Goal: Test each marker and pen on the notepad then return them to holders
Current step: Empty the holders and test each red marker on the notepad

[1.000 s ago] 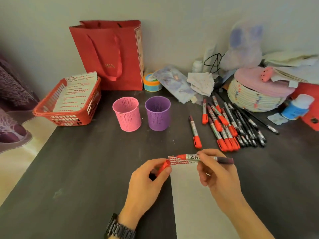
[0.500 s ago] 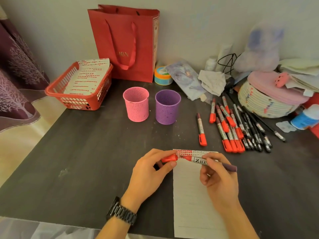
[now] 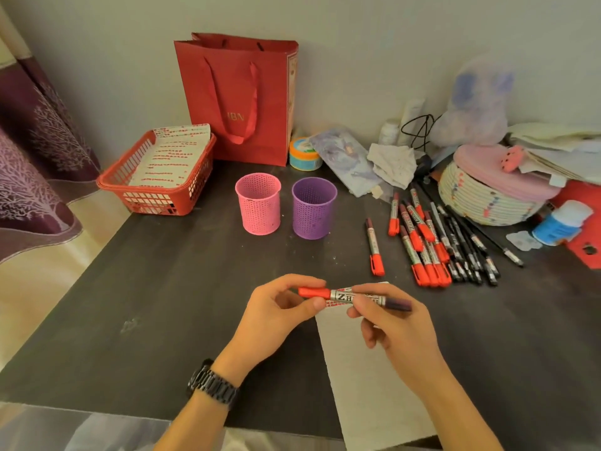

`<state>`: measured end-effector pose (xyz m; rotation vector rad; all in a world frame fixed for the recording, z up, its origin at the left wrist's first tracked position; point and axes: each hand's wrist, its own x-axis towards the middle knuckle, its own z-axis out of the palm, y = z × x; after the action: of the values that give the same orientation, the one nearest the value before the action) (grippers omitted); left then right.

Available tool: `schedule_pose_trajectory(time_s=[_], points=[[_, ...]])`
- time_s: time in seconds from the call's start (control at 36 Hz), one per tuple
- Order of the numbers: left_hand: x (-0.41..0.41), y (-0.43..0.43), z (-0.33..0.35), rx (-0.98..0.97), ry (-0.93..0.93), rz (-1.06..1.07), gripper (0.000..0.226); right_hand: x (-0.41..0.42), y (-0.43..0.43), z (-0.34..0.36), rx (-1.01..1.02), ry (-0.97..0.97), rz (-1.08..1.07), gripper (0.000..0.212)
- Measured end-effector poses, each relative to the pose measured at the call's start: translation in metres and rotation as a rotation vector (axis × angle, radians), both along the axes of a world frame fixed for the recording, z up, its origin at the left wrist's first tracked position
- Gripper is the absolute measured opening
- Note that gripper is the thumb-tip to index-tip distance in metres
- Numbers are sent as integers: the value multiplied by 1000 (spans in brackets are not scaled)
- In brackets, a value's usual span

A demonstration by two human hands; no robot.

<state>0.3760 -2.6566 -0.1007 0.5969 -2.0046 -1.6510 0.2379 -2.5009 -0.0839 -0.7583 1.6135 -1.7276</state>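
Observation:
A red-capped marker [image 3: 344,296] lies level between both hands, above the top edge of the white notepad [image 3: 367,385]. My left hand [image 3: 276,317] pinches its red cap [image 3: 313,292], which sits on the marker. My right hand [image 3: 396,330] pinches the silver barrel near the dark rear end. A pink holder [image 3: 258,208] and a purple holder [image 3: 313,208] stand upright behind, nothing showing above their rims. One red marker [image 3: 374,247] lies alone to their right. Several red markers [image 3: 419,242] and black pens [image 3: 468,249] lie in a heap further right.
On the dark table [image 3: 162,304], a red basket [image 3: 156,177] with printed sheets sits at the back left beside a red paper bag [image 3: 237,99]. A tape roll [image 3: 304,154], a woven basket [image 3: 491,196], a blue-capped bottle [image 3: 561,222] and papers crowd the back right.
My left hand brought the red cap from apart up onto the marker's tip; the cap now sits on. The view tilted down and back, showing more of the table's near edge.

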Motion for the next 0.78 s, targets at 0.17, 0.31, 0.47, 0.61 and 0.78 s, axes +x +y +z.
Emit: schedule_pose_trajectory(time_s=[0.17, 0.31, 0.47, 0.61, 0.78], points=[[9, 3, 32, 33, 134, -39, 18, 14, 5, 30, 16, 30, 27, 29], [22, 5, 49, -9, 176, -75, 16, 25, 12, 48, 91, 224, -9, 23], [32, 11, 61, -66, 192, -106, 25, 45, 25, 54, 150, 515, -16, 21], [30, 16, 58, 428, 421, -153, 79, 67, 26, 43, 119, 415, -71, 29], [27, 31, 51, 999, 649, 82, 42, 104, 35, 8, 150, 205, -145, 33]])
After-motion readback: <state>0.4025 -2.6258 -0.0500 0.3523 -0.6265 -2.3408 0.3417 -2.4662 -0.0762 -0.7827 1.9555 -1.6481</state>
